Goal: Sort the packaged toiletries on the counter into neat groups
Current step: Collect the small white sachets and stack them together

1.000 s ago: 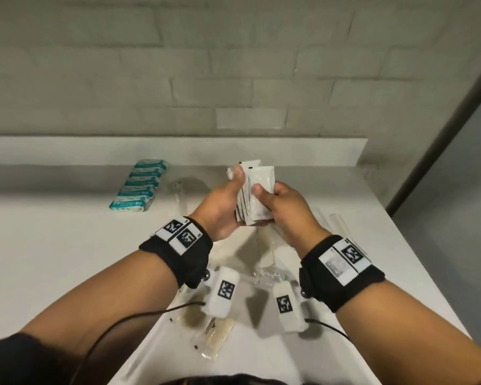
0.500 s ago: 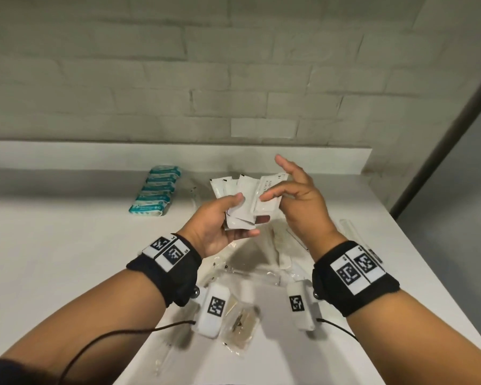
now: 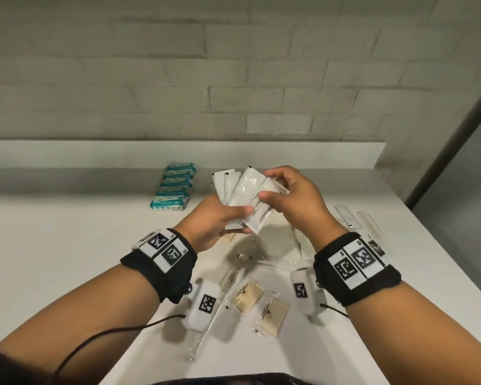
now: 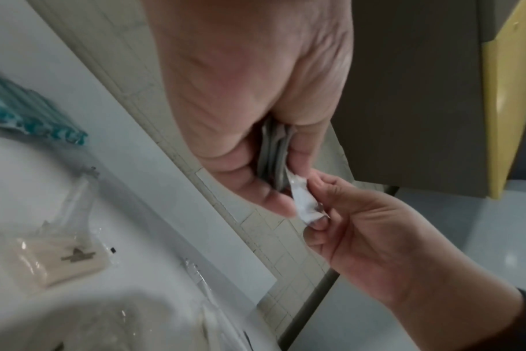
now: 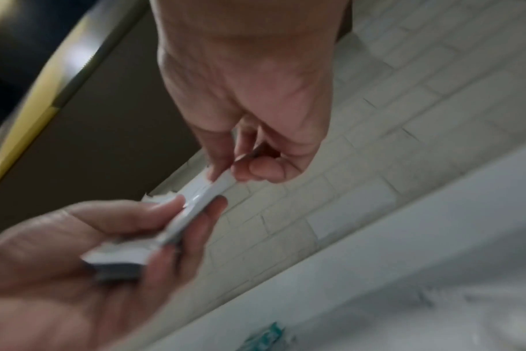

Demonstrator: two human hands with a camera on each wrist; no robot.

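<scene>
Head view: clear packets (image 3: 271, 312) below my wrists each hold a beige square, lying on the counter (image 3: 67, 245). Teal packs (image 3: 175, 190) sit stacked in a row, left of my grip and beyond it. My left hand (image 3: 214, 223) is raised above the counter, thumb and curled fingers clamped on a fanned stack of white sachets (image 3: 231, 187). My right hand (image 3: 295, 201) meets it from the right, thumb and fingertips pinching the front sachet (image 3: 257, 215), which is tilted and touches the stack. Both wrists wear black bands.
</scene>
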